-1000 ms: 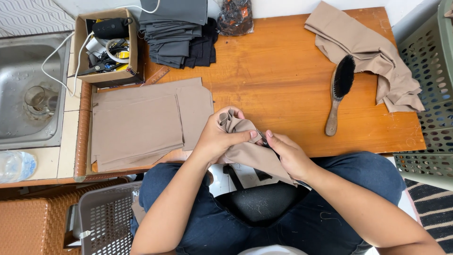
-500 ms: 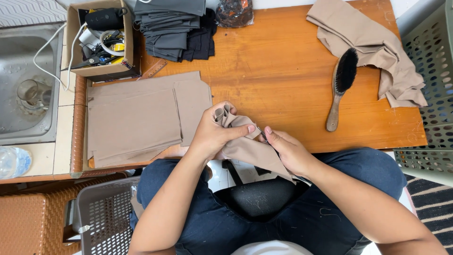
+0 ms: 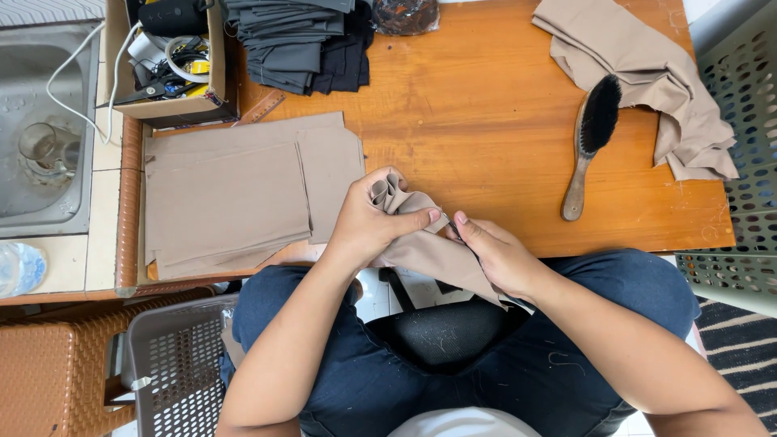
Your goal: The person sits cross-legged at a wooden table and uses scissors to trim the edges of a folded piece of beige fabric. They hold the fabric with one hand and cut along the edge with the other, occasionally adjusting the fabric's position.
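My left hand (image 3: 368,222) bunches up a tan piece of cloth (image 3: 425,251) at the near edge of the wooden table (image 3: 486,121). My right hand (image 3: 498,255) pinches the same cloth just to the right, and a small dark tool seems to sit between its fingers. The cloth hangs down toward my lap. Flat tan cloth pieces (image 3: 235,190) lie stacked on the table to the left of my hands.
A wooden brush with black bristles (image 3: 591,142) lies to the right, next to a crumpled tan garment (image 3: 647,73). Folded dark clothes (image 3: 299,40) and a cardboard box of tools (image 3: 166,57) sit at the back. A sink (image 3: 40,129) is left; plastic baskets (image 3: 174,364) (image 3: 736,146) flank me.
My hands and the bunched cloth stay nearly in place; the fingers have shifted slightly along the cloth's edge. The view has drifted a little.
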